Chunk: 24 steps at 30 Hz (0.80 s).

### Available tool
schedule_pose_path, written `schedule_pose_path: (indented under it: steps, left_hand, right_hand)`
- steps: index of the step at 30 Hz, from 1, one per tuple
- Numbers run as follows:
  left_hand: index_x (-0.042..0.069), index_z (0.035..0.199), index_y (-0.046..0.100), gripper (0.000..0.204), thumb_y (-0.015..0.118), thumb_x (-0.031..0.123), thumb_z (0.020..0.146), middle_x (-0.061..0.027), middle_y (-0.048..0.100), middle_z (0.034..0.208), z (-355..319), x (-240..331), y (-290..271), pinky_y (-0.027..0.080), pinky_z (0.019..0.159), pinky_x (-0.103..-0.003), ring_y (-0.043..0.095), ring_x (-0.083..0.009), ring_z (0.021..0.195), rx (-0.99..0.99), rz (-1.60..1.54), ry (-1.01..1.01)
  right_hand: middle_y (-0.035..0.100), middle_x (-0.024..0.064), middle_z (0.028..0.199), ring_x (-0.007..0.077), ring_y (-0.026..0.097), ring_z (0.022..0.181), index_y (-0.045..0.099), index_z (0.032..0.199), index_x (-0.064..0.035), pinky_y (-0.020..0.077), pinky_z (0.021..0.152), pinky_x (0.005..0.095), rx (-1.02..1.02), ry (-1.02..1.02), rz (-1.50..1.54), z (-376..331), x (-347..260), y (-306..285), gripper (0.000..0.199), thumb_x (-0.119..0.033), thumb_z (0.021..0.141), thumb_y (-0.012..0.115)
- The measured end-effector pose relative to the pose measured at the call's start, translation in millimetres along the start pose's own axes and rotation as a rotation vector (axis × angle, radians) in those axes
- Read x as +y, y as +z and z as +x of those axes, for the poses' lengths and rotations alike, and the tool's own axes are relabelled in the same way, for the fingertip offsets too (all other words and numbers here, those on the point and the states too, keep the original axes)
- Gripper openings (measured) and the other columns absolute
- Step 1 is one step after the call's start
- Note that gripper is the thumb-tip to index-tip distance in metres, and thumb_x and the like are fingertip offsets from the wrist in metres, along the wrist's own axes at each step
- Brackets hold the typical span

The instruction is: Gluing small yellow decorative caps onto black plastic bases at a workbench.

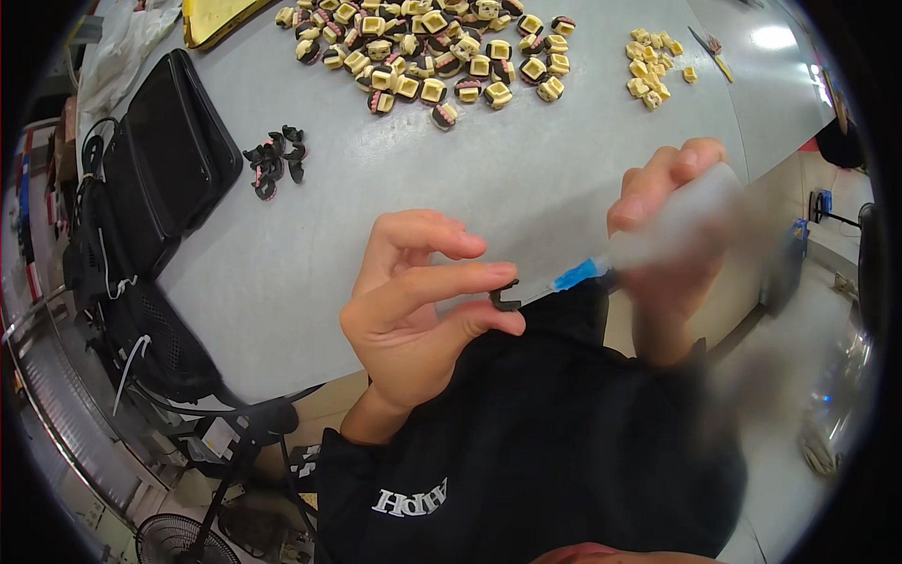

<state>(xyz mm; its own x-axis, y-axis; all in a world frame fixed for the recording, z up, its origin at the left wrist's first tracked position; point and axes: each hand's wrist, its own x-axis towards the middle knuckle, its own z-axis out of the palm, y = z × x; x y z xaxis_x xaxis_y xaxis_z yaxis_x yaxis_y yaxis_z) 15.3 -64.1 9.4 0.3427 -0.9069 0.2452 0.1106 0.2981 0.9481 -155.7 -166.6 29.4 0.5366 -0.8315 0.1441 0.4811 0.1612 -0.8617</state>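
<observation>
The left hand [413, 301] pinches a small black clip [505, 299] between thumb and forefinger, near the table's [526, 179] near edge. The right hand [672, 226], blurred, grips a syringe [648, 240], its tip at the clip. Cream parts [432, 47] lie far.

A crumpled clear plastic bag [127, 42] at the table's [395, 179] far-left corner, beside a flat yellow tray [214, 19]

You pinch a small black clip [505, 299] between your left thumb and forefinger; a blurred clear syringe [658, 230] with blue hub points its tip at it.
</observation>
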Motion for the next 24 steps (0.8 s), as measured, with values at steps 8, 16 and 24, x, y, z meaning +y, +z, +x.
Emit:
schedule_pose_path:
  steps: [8, 16, 24]
  left_hand:
    - [0.006, 0.085, 0.069, 0.036, 0.08, 0.005, 0.051, -0.0059, 0.052, 0.096, 0.2, 2.0, -2.2, 0.038, 0.083, -0.035, 0.047, -0.0205, 0.09, -0.027, 0.063, 0.006]
    - [0.006, 0.086, 0.07, 0.036, 0.08, 0.006, 0.051, -0.0056, 0.052, 0.096, -0.8, 0.2, -4.2, 0.037, 0.084, -0.035, 0.046, -0.02, 0.091, -0.038, 0.058, 0.011]
    - [0.007, 0.085, 0.07, 0.035, 0.08, 0.009, 0.052, -0.005, 0.051, 0.096, 0.9, 0.6, -3.9, 0.037, 0.084, -0.035, 0.045, -0.0194, 0.09, -0.045, 0.056, 0.004]
  right_hand:
    - [0.051, 0.0099, 0.084, 0.0131, 0.05, 0.064, 0.036, 0.112, -0.0062, 0.0413, 0.053, 0.0201, -0.079, -0.054, -0.09, -2.6, -0.2, 6.7, 0.047, -0.036, 0.083, 0.059]
    - [0.05, 0.0087, 0.083, 0.0119, 0.049, 0.063, 0.035, 0.112, -0.006, 0.0397, 0.051, 0.0193, -0.076, -0.048, -0.119, -8.2, -2.4, 12.1, 0.048, -0.037, 0.084, 0.058]
    - [0.049, 0.0074, 0.082, 0.0107, 0.048, 0.061, 0.034, 0.112, -0.0058, 0.0381, 0.05, 0.0185, -0.069, -0.045, -0.142, -4.9, -3.1, 14.9, 0.049, -0.038, 0.084, 0.057]
